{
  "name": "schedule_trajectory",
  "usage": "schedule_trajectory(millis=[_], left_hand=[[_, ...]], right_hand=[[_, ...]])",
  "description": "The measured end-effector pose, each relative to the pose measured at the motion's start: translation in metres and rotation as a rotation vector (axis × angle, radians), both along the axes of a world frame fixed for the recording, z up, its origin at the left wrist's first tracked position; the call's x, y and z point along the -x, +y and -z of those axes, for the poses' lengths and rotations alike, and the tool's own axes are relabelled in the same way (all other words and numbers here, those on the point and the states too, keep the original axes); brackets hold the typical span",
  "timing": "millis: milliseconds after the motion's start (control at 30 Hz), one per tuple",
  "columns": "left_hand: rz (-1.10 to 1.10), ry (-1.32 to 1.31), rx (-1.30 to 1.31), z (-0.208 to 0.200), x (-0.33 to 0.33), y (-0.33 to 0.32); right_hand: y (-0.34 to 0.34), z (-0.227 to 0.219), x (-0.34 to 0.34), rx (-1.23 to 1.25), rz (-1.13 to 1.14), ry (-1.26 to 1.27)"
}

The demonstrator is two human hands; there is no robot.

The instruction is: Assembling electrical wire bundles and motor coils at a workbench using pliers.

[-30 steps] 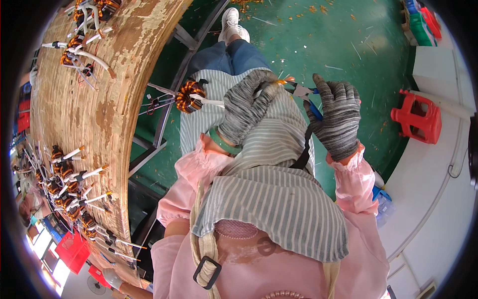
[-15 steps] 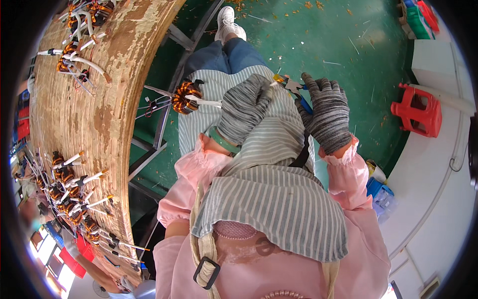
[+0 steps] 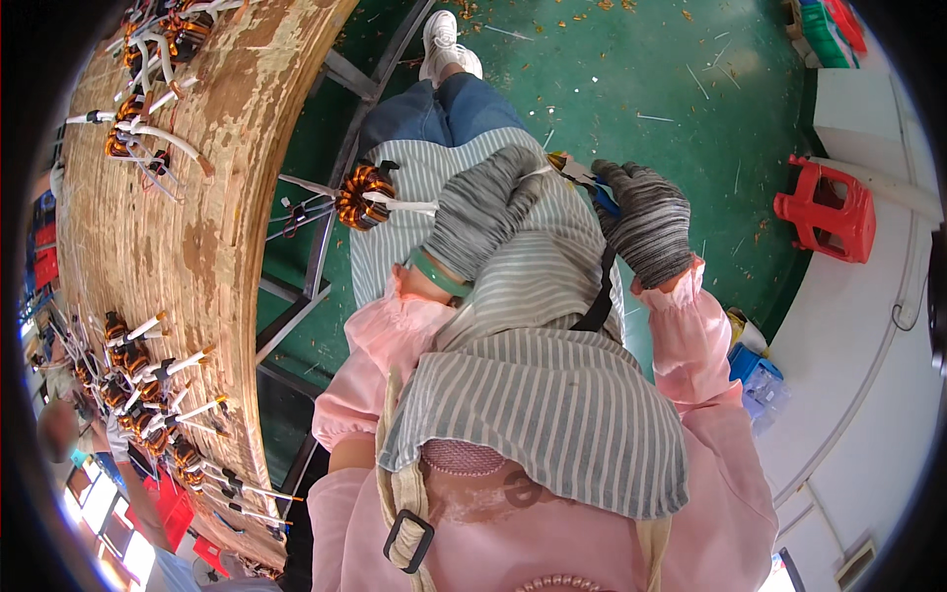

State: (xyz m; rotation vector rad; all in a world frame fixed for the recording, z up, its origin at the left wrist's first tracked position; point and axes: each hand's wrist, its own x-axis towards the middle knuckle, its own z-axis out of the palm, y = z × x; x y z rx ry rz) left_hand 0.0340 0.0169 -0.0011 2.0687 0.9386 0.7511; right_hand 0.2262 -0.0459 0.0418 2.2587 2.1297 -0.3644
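Observation:
My left hand (image 3: 481,209), in a grey knit glove, is closed around the white-sleeved leads of a toroidal coil (image 3: 364,196) wound with copper wire. The coil hangs out on the left of that hand, over my apron by the bench edge. On the other side, the white sleeve end sticks out past my fingers. Its tip lies at the jaws of blue-handled pliers (image 3: 577,172). My right hand (image 3: 646,221), gloved too, wraps around the handles, which its fingers mostly hide.
A worn wooden bench (image 3: 212,247) runs along the left, carrying several coils (image 3: 128,370) with white leads. A red plastic stool (image 3: 827,212) stands by the right wall. Scraps litter the green floor (image 3: 612,79). Another person's arm (image 3: 148,508) shows at the lower left.
My right hand's fingers, stretched out before, have curled in around the pliers' handles. The coil has shifted slightly left. At the lower left, the other person has moved.

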Motion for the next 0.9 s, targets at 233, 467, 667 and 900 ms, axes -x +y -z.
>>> schedule_trajectory(millis=[233, 467, 667, 900], left_hand=[[0.262, 0.067, 0.803, -0.015, 0.013, 0.03], [0.053, 0.064, 0.123, -0.004, 0.004, 0.003], [0.063, -0.001, -0.041, 0.0, 0.001, 0.003], [-0.094, 0.091, 0.051, -0.003, 0.001, -0.001]], right_hand=[[-0.006, 0.012, -0.005, -0.162, 0.057, 0.218], [-0.018, 0.015, 0.004, -0.161, 0.306, 0.652], [-0.021, 0.012, 0.006, -0.095, 0.375, 0.713], [0.0, 0.004, 0.004, -0.279, 0.146, 0.386]])
